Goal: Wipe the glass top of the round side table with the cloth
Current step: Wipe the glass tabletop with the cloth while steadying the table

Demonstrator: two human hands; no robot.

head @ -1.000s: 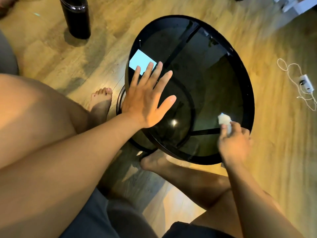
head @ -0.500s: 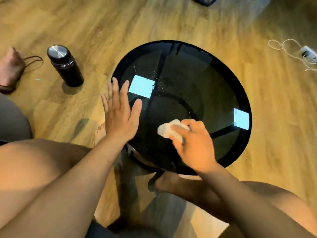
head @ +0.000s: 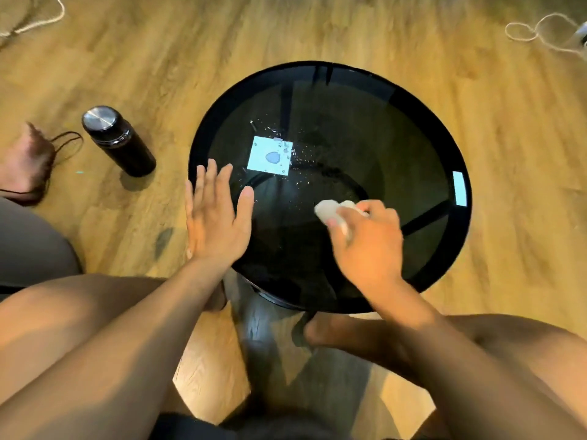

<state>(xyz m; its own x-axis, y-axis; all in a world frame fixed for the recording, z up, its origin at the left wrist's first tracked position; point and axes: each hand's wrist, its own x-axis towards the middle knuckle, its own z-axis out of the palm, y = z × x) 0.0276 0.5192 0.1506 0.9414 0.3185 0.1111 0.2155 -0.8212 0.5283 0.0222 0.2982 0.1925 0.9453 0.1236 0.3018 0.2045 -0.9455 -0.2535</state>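
Note:
The round side table point(head: 409, 100) has a dark smoked-glass top in a black rim and stands on the wooden floor in front of me. Water droplets point(head: 286, 147) speckle the glass left of centre, around a bright square reflection. My right hand point(head: 368, 242) presses a small crumpled white cloth point(head: 330, 211) onto the glass near the middle. My left hand point(head: 216, 217) lies flat with its fingers spread on the table's left rim.
A black flask with a steel lid point(head: 117, 139) stands on the floor left of the table. Another person's foot point(head: 27, 160) is at the far left. A white cable point(head: 540, 30) lies at the top right. My bare legs frame the table's near side.
My right hand has carried the cloth from the right rim to the middle of the glass. My left hand has slid from the glass to the left rim. The view has tilted up.

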